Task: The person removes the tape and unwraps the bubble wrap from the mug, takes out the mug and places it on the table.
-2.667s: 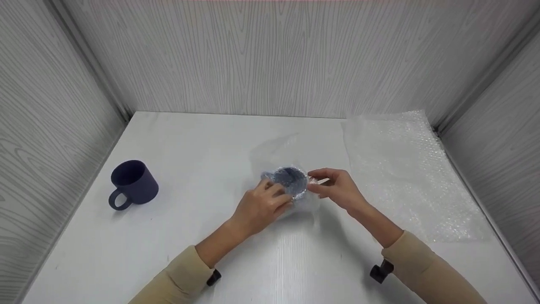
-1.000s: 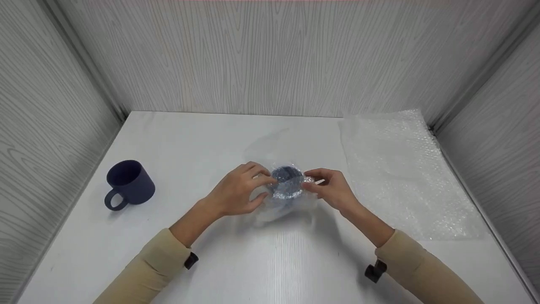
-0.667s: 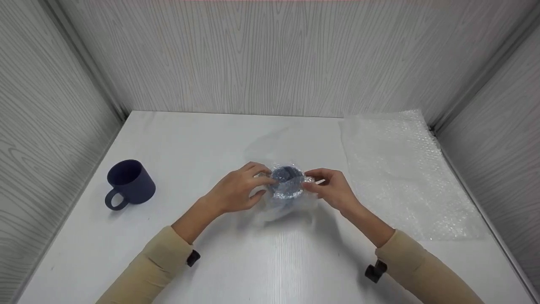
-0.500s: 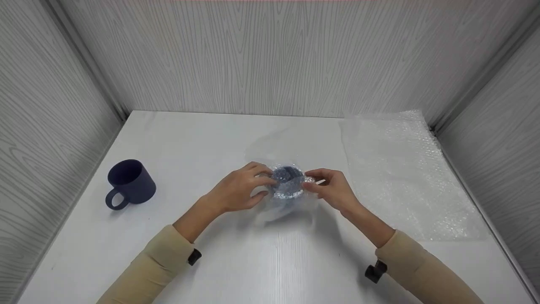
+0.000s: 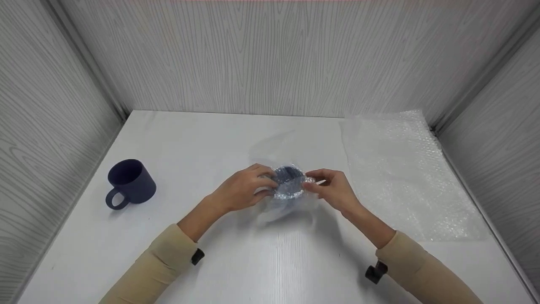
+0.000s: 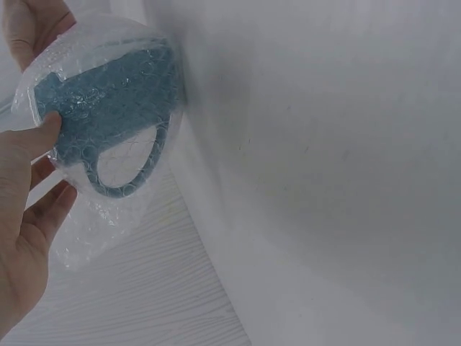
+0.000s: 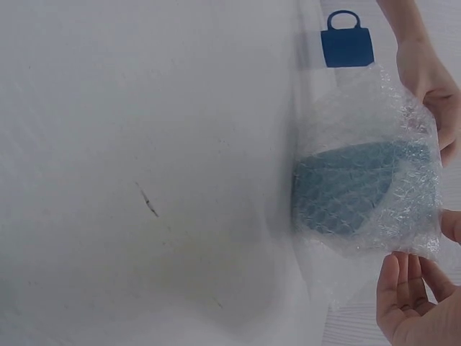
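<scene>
Near the middle of the table, a blue mug stands upright inside clear bubble wrap. Its handle shows through the plastic in the left wrist view, below the mug's body. My left hand pinches the wrap at the left of the rim, thumb on one side and fingers on the other. On the opposite side, my right hand pinches gathered wrap between thumb and fingers. The right wrist view shows overlapping wrap around the mug.
A second dark blue mug stands unwrapped at the left, handle toward the front left. A flat sheet of bubble wrap covers the table's right side. Wood-grain panels enclose the back and sides of the white table.
My left hand has moved from over the front left of the mug to the left of its rim, then slightly right, its fingers closing on the wrap. The right hand has hardly moved.
</scene>
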Demonstrator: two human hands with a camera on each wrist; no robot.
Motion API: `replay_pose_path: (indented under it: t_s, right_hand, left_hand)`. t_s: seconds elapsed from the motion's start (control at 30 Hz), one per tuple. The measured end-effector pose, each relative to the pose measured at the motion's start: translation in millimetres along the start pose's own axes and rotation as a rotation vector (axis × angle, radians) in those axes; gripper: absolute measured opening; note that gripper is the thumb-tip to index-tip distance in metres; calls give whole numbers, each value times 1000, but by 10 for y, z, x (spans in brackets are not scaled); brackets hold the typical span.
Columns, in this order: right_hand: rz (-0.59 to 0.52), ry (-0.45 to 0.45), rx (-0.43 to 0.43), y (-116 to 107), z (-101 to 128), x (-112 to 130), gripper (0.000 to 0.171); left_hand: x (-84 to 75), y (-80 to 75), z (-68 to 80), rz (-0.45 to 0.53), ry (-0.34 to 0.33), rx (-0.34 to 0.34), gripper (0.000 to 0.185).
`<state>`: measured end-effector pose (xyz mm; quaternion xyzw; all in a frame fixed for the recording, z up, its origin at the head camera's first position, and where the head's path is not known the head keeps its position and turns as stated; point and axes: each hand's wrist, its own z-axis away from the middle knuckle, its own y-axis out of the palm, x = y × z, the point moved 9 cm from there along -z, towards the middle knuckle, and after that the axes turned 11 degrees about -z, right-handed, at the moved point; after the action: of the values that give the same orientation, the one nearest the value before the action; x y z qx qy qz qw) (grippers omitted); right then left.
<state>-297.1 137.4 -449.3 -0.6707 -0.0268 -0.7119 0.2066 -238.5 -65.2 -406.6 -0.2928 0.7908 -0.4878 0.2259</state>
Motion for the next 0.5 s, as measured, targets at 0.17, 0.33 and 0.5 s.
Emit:
replay_pose_path:
  t_s: [0.17,0.33,0.5]
  right_hand:
    - [23,-11,-2,-13,-4,15,40]
    - [33,-23,-5,-19,3,43,38]
    - [31,-27,-13,-20,18,69,35]
  left_hand:
    - [-1,-8,2,5,-2,-14,15]
    - [8,0,1,-1,-11,-6,14]
    - [14,4,14,22,-16,-5,13]
